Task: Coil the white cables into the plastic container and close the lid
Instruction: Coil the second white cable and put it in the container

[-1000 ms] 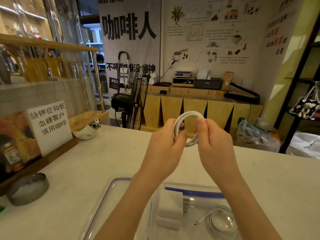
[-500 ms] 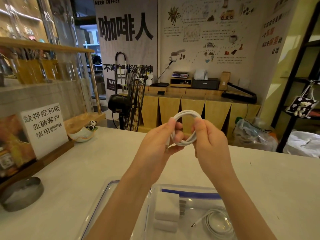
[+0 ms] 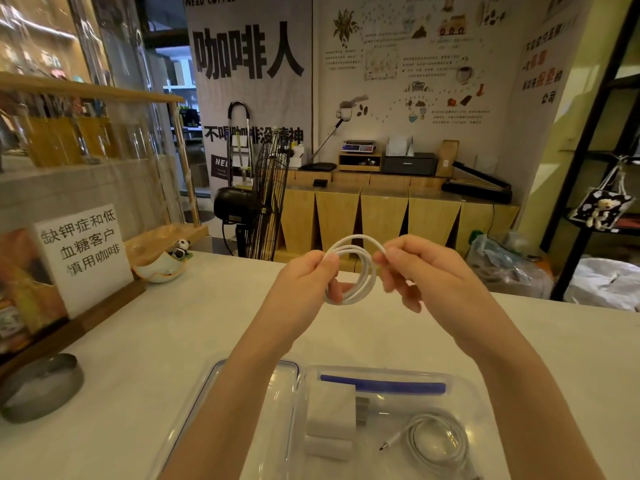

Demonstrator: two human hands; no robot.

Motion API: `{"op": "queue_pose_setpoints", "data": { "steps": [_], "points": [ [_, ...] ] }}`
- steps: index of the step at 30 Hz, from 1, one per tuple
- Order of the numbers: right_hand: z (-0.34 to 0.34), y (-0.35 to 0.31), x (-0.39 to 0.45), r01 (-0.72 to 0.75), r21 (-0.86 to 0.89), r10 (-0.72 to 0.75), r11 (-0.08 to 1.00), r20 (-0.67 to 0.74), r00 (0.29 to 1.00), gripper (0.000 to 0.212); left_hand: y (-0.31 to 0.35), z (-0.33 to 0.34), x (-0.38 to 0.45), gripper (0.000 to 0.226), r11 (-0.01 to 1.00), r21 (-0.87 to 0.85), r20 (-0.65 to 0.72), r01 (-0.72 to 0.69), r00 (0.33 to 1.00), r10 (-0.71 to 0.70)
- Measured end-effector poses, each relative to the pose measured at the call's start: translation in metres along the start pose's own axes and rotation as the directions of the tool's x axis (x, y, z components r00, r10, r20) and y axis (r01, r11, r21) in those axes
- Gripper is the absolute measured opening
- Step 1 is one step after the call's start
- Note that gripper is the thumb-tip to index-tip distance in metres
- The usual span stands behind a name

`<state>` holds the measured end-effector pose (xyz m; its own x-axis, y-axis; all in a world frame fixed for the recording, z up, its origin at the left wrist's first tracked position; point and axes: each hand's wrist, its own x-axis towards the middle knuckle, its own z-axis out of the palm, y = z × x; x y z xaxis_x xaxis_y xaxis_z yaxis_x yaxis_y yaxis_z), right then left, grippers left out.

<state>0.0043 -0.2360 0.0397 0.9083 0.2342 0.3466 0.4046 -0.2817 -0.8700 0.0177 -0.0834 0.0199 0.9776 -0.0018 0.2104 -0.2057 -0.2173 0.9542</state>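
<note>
Holding coiled cable (image 3: 360, 271), plastic container (image 3: 460, 379) containing second cable (image 3: 438, 439), chargers (image 3: 330, 410)

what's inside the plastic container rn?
Inside the plastic container: a coiled white cable, two white chargers and a blue strip. The forearms cover the edges; the lid lies beside it.

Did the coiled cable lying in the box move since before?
No. The coiled cable lies in the same corner of the container, right of the white charger.
</note>
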Motion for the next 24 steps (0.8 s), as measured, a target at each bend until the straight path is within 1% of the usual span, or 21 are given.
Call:
{"op": "queue_pose_setpoints", "data": {
  "steps": [2, 4, 7, 9, 13, 16, 18, 20, 24],
  "points": [
    [0.000, -0.004, -0.002, 0.033, 0.053, -0.037, 0.998, 0.074, 0.997, 0.019, -0.001, 0.001, 0.000, 0.030, 0.996, -0.071, 0.047, 0.049, 0.998, -0.046],
    [0.005, -0.004, -0.003, 0.094, 0.019, -0.095, 0.995, 0.089, 0.992, 0.014, 0.000, 0.002, -0.001, 0.026, 0.984, -0.154, 0.113, 0.093, 0.991, -0.076],
    [0.010, -0.002, 0.000, 0.136, -0.103, -0.141, 0.985, -0.044, 0.989, 0.013, 0.002, 0.001, -0.001, 0.028, 0.960, -0.242, 0.185, 0.140, 0.978, -0.096],
    [0.010, -0.002, 0.001, 0.132, -0.116, -0.143, 0.984, -0.090, 0.986, 0.014, 0.004, -0.003, -0.001, 0.026, 0.946, -0.279, 0.215, 0.166, 0.971, -0.107],
    [0.011, 0.000, 0.001, 0.144, -0.007, -0.144, 0.990, -0.067, 0.987, 0.020, 0.005, -0.005, -0.001, 0.026, 0.940, -0.290, 0.249, 0.180, 0.963, -0.108],
    [0.015, 0.003, 0.004, 0.158, 0.020, -0.154, 0.987, -0.122, 0.980, 0.019, 0.004, -0.005, -0.001, 0.027, 0.942, -0.278, 0.254, 0.190, 0.960, -0.118],
    [0.018, 0.005, 0.005, 0.147, 0.096, -0.132, 0.984, -0.151, 0.980, 0.018, 0.003, -0.004, 0.000, 0.027, 0.950, -0.246, 0.262, 0.192, 0.957, -0.125],
    [0.018, 0.007, 0.006, 0.125, 0.164, -0.102, 0.979, -0.143, 0.984, 0.018, 0.004, -0.003, -0.001, 0.028, 0.946, -0.258, 0.285, 0.197, 0.951, -0.121],
    [0.018, 0.012, 0.007, 0.122, 0.124, -0.101, 0.985, -0.160, 0.982, 0.019, 0.005, -0.006, -0.002, 0.029, 0.934, -0.302, 0.298, 0.192, 0.950, -0.099]
  ]
}}
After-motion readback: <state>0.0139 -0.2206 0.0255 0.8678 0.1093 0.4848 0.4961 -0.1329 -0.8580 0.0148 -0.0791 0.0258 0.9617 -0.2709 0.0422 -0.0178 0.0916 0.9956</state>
